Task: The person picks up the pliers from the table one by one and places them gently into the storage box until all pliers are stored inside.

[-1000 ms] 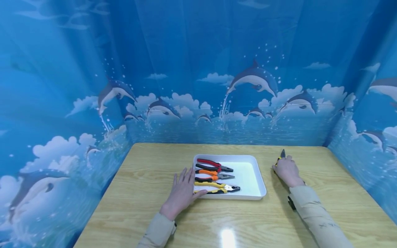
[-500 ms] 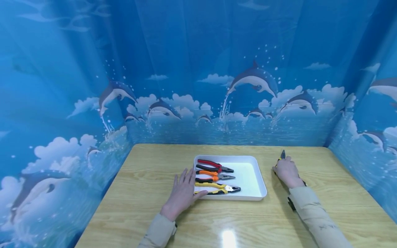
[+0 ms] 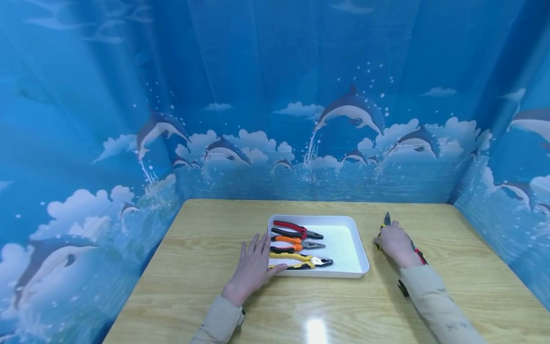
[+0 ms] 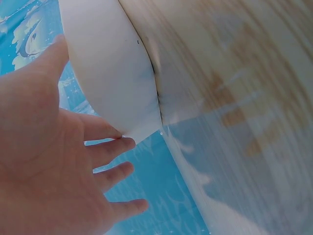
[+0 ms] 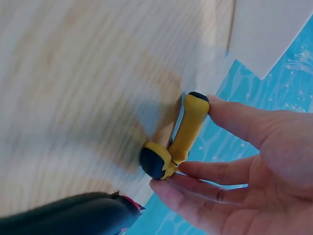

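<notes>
Reaching forward from the near edge of the wooden table (image 3: 202, 296), both arms wear beige sleeves and angle in toward a white tray (image 3: 345, 241) at the middle. The left hand (image 3: 253, 267) lies flat, palm down, with its fingers straight and spread; it grasps nothing, and its thumb and fingertips rest against the tray's near left rim, as the left wrist view confirms. The right hand (image 3: 397, 244) sits on the table just right of the tray, fingers curled round the yellow-and-black pliers (image 5: 177, 142), thumb on one end of the handle and fingers under it; in the head view the dark nose pokes out beyond the knuckles. A second, red-and-black tool (image 3: 418, 253) lies beside that wrist, touching the table. Inside the tray, on its left half, three pliers lie side by side: yellow pliers (image 3: 301, 260) nearest, orange pliers (image 3: 296, 243) next, red pliers (image 3: 294, 228) farthest. Behind the table hangs a blue dolphin curtain (image 3: 352, 110).
</notes>
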Tool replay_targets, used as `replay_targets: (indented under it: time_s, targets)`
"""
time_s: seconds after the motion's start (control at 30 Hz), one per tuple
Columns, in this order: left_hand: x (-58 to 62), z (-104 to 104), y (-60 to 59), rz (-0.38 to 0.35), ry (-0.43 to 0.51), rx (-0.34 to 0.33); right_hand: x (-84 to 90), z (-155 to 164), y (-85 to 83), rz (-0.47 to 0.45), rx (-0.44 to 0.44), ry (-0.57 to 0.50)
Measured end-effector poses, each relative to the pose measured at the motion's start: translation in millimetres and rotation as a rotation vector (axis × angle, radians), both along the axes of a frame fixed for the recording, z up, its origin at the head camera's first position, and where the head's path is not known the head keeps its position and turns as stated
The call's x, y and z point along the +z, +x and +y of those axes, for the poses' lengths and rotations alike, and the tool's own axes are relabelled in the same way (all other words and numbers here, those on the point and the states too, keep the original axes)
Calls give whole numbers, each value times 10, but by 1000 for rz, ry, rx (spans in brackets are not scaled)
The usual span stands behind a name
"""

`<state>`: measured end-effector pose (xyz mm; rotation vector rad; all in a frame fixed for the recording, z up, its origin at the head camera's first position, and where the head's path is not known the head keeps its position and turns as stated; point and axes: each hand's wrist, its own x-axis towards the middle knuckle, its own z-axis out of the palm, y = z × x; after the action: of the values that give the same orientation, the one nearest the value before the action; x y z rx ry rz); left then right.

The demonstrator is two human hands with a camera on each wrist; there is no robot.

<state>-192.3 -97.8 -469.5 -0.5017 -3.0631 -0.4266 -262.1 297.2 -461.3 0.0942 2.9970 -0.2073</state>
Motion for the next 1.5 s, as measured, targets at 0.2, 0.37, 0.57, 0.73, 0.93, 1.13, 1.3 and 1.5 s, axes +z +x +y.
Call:
replay_targets:
  time_s: [0.2, 0.37, 0.57, 0.73, 0.93, 1.13, 1.3, 1.5]
  targets:
    - [-18, 3, -10, -3, -4, 5, -11, -59, 88, 21, 23, 19]
    - [-15, 7, -4, -5, 11, 3, -7, -90, 173, 64, 51, 28]
    - [-18, 12, 0, -6, 22, 3, -13, -120, 297, 103, 92, 33]
    - [-23, 10, -7, -2, 27, -1, -2, -148, 406, 96, 85, -30]
    - [-12, 5, -10, -4, 18, 4, -7, -203, 492, 117, 76, -65]
    - [-16, 12, -15, -17, 13, 12, -33, -248, 589, 154, 105, 23]
    - [-21, 9, -19, -15, 8, 17, -30, -267, 668, 125, 106, 43]
    - [-21, 8, -11, -10, 9, 11, -41, -261, 703, 113, 81, 20]
